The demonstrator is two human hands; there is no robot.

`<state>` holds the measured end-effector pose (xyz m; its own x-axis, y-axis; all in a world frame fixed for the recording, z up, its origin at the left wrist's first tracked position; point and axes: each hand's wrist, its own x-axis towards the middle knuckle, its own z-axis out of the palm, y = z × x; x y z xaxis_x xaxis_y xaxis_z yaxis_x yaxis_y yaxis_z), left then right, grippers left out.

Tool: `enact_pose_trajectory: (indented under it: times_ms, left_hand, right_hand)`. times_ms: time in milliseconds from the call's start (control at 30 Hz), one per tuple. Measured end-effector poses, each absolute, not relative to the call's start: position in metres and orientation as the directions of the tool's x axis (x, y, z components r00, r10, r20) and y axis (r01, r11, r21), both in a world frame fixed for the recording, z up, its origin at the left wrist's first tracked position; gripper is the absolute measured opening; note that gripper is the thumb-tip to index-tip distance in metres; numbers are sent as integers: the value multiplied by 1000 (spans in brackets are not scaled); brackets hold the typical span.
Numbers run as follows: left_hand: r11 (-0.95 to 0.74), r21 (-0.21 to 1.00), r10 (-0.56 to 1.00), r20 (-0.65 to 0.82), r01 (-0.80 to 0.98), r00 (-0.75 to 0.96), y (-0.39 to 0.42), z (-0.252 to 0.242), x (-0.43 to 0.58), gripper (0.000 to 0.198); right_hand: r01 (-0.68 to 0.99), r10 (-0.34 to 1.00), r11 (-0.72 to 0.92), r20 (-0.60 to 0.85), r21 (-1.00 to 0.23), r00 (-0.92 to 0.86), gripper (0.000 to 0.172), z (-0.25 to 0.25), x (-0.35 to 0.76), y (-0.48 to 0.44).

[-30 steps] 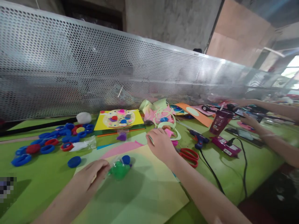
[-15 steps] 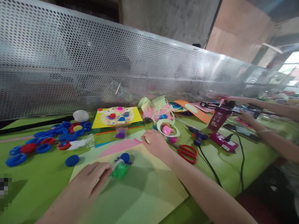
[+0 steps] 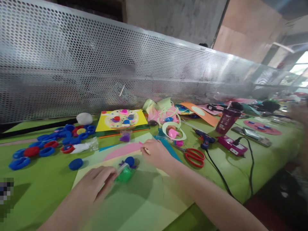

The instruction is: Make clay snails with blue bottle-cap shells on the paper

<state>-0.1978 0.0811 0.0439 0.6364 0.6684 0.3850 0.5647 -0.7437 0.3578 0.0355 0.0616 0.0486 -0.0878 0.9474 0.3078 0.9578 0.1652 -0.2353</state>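
At the left of the worktop, blue rings (image 3: 19,163) and a few red ones spread in a loose cluster, with a white ball (image 3: 84,118) behind them and a small packet with white contents (image 3: 81,147) at their right edge. A blue disc (image 3: 75,164) lies just beyond the left wrist, then a yellow card (image 3: 98,127) bearing a decorated round, and a purple packet (image 3: 124,137) in front of it. Further right come a heap of paper scraps (image 3: 163,110), red-handled scissors (image 3: 194,157) beside the right forearm, a glue gun (image 3: 204,140) with its cord, a dark red cup (image 3: 227,121), a magenta power strip (image 3: 232,146) and a pink oval (image 3: 262,128). The left hand (image 3: 96,181) has its fingers closed on the edge of a green packet (image 3: 124,175), which lies at their tips over the pale paper sheets (image 3: 144,205); a blue cap (image 3: 129,161) sits just past the packet. The right hand (image 3: 156,152) is curled near the tip of a pink paper strip (image 3: 122,152); whether its fingers pinch anything, I cannot tell. The worktop (image 3: 43,189) is green, backed by a perforated metal screen (image 3: 79,64), with a grey wall (image 3: 168,19) behind and a window (image 3: 300,69) at far right.
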Motion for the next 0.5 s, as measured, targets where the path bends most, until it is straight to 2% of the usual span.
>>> enact_pose_trajectory:
  times_ms: [200,367,500]
  left_hand:
    - [-763,360,647,410,538,643,84,38,-200,29]
    - [-673,435,736,307,598,604,81,41,-199,26]
    - [-621,511,774,280,594,568,82,42,-199,29]
  right_hand:
    - [930,940,231,313,-287,-138,17,48,29,59]
    - [867,907,353,356,-351,-225,17,51,27,55]
    - [780,849,499,396,-378,-351,23,57,24,46]
